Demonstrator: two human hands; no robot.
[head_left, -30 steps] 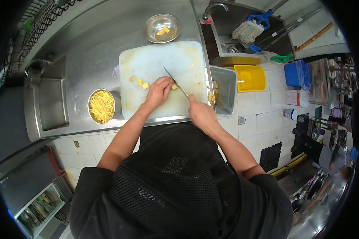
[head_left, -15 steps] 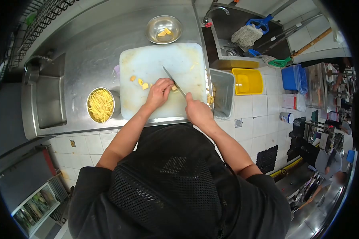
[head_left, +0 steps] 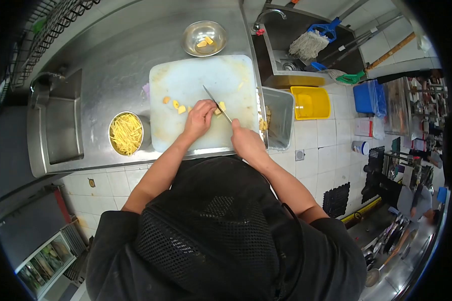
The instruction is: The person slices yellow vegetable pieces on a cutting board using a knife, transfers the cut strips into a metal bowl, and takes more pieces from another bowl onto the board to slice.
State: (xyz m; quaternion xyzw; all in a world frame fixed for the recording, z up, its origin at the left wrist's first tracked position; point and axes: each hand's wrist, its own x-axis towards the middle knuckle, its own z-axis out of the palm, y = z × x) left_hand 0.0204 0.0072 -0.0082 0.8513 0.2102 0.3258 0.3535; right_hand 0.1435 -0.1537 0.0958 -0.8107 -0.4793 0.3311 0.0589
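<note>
My right hand [head_left: 247, 143] grips the handle of a kitchen knife [head_left: 217, 103], its blade slanting up and left across the white cutting board [head_left: 201, 70]. Beneath my left hand [head_left: 201, 118], whose curled fingers press down beside the blade, is a piece of pale yellow root that looks like ginger [head_left: 217, 111]; the fingers hide much of it. A cut yellow slice [head_left: 222, 106] lies just right of the blade. Several more yellow chunks [head_left: 181, 109] rest on the board left of my left hand.
Left of the board stands a metal container of yellow shreds [head_left: 126, 133]. A steel bowl [head_left: 204, 38] behind the board holds a few yellow pieces. On the right are a grey bin [head_left: 281, 118], a yellow tub [head_left: 311, 103] and mops [head_left: 310, 45]. Another person [head_left: 412, 200] works far right.
A yellow slice now shows on the right side of the blade. The knife and right hand have shifted slightly; the left hand stays in about the same place.
</note>
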